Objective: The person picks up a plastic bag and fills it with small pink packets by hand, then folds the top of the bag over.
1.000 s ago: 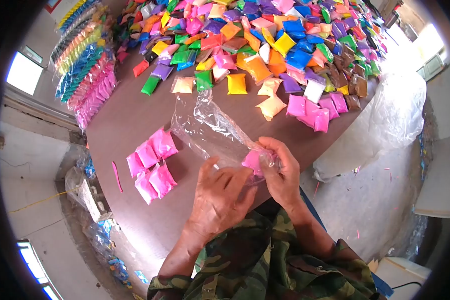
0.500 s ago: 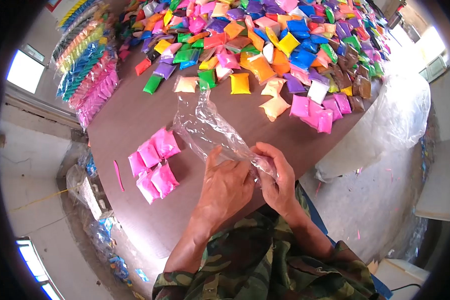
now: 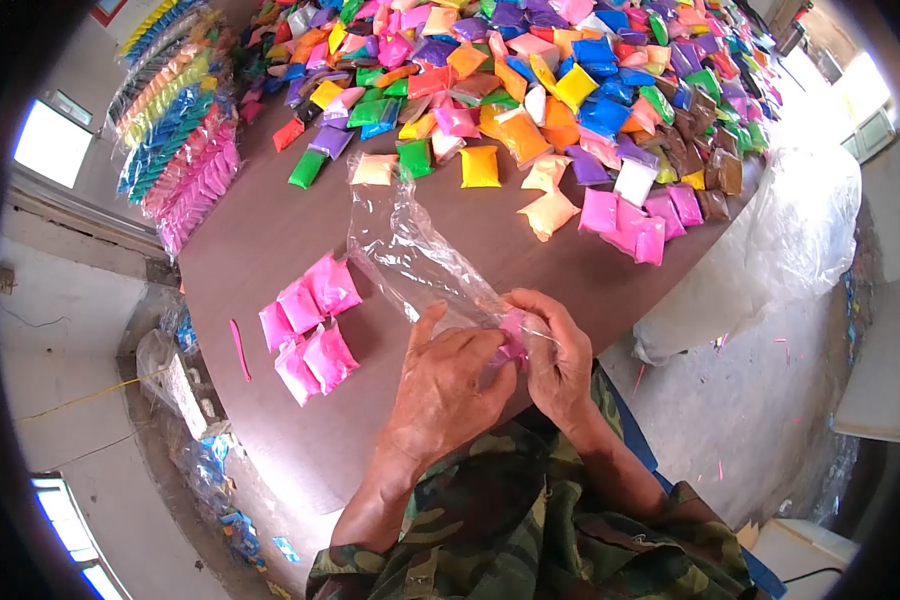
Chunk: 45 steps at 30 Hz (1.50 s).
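Both hands meet near the table's front edge, at one end of a long clear plastic bag [image 3: 420, 250]. My left hand [image 3: 452, 375] is curled at the bag's end, its index finger raised. A bit of pink [image 3: 513, 335] shows between the hands, partly hidden by the fingers. My right hand [image 3: 555, 355] pinches the bag's end from the right, thumb against fingers. The rest of the bag stretches up and left across the table to a peach packet. Left of the hands lie several pink packets [image 3: 315, 300] in two rows.
A big heap of coloured packets [image 3: 530, 130] covers the back of the brown table [image 3: 240, 240]. Bagged strips of packets [image 3: 185, 130] are at the left edge, a pink tool [image 3: 239, 350] lies nearer, and a large clear bag [image 3: 790, 230] hangs at right.
Pink now shows between my hands where only clear plastic was visible. My left hand's fingers have curled in further and shifted slightly toward my right hand.
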### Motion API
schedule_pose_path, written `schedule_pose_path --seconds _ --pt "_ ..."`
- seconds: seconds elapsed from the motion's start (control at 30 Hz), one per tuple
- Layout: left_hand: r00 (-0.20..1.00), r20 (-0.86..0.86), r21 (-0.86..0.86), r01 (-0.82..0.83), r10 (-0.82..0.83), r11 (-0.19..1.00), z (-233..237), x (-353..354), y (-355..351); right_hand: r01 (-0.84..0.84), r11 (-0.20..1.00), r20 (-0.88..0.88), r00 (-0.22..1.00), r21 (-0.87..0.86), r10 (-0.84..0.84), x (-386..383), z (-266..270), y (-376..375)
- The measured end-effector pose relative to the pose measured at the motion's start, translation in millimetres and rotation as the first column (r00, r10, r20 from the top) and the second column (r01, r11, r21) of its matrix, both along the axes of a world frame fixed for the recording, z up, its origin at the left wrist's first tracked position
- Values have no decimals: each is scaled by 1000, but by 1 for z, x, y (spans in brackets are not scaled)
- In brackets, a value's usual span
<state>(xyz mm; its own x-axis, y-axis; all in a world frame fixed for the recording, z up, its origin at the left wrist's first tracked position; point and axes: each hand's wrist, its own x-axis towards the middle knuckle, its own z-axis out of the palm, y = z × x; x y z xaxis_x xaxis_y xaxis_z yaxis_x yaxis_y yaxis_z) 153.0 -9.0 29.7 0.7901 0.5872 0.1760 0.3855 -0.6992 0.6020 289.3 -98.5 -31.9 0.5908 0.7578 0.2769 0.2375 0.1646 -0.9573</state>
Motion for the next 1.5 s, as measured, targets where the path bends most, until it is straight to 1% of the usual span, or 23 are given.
schedule_pose_path --seconds 0.1,0.13,0.2,0.23,0.3,0.33,0.4,0.5,0.63,0.7,0.8,0.9,1.0,1.03,1.1,1.13,1.23,1.27,1.3,1.33,1.37,1.43,1.5 --pt "999 27 -45 -21 22 999 -4 5 5 -62 995 -5 998 -79 62 0 4 -6" --pt "999 37 -68 -35 38 997 -5 5 7 -40 998 51 998 -46 43 -1 2 -5" --pt "999 -44 -25 -8 7 1000 -12 5 11 -5 1000 161 987 25 1 -5 -6 -1" --pt "996 -84 -4 6 -6 1000 -14 5 12 7 999 175 984 36 -13 -5 -9 0" --pt "1000 8 1 8 -8 1000 -8 6 7 33 998 203 978 55 -43 -3 -13 0" --pt "999 53 3 10 -10 1000 -4 6 4 57 996 183 981 70 -69 -2 -12 0" --pt "999 45 31 16 -17 999 5 4 0 106 990 142 983 98 -119 -1 -11 3" --pt "999 41 39 8 -10 999 0 3 -2 90 995 -80 993 38 -87 -8 -3 2" --pt "999 46 -36 -7 9 999 2 6 -2 33 997 -74 997 -65 -38 -3 -9 -4" --pt "997 82 -5 -4 5 1000 -2 5 -3 20 996 -80 996 -86 -26 -2 -7 -5" --pt "992 122 8 -14 13 1000 -7 1 -5 68 996 72 995 66 -73 -6 -7 2" --pt "990 140 21 2 -5 1000 -8 -1 -3 99 992 112 988 73 -107 -10 -16 6" --pt "993 114 91 33 -43 995 -12 -3 -1 32 999 9 999 -35 -32 -6 -11 -1" --pt "994 94 121 45 -57 992 -13 -4 -1 45 998 23 999 -33 -45 -6 -12 -1" --pt "988 155 215 -9 -25 977 1 -4 -5 75 997 52 996 -30 -73 -7 -11 1" --pt "983 185 261 -36 -13 965 5 -7 -5 73 996 22 997 -56 -72 -8 -5 -1" --pt "971 155 302 -224 184 927 10 -48 6 90 995 11 996 -42 -90 -7 -18 -2" --pt "955 83 314 -296 285 902 5 -68 15 82 996 -25 996 -44 -83 -8 -17 -1" --pt "928 60 344 -365 367 865 4 -85 25 84 996 6 996 -24 -84 -8 -16 1" --pt "901 39 303 -423 432 854 2 -100 36 86 996 39 996 -6 -86 -7 -15 2" --pt "849 -24 242 -508 528 827 1 -113 43 87 996 73 993 13 -88 -7 -14 3" --pt "827 -154 252 -497 541 831 1 -134 55 87 996 88 992 4 -87 -6 -14 3" --pt "828 -209 239 -472 520 848 -3 -140 62 86 996 90 992 3 -86 -6 -14 3"
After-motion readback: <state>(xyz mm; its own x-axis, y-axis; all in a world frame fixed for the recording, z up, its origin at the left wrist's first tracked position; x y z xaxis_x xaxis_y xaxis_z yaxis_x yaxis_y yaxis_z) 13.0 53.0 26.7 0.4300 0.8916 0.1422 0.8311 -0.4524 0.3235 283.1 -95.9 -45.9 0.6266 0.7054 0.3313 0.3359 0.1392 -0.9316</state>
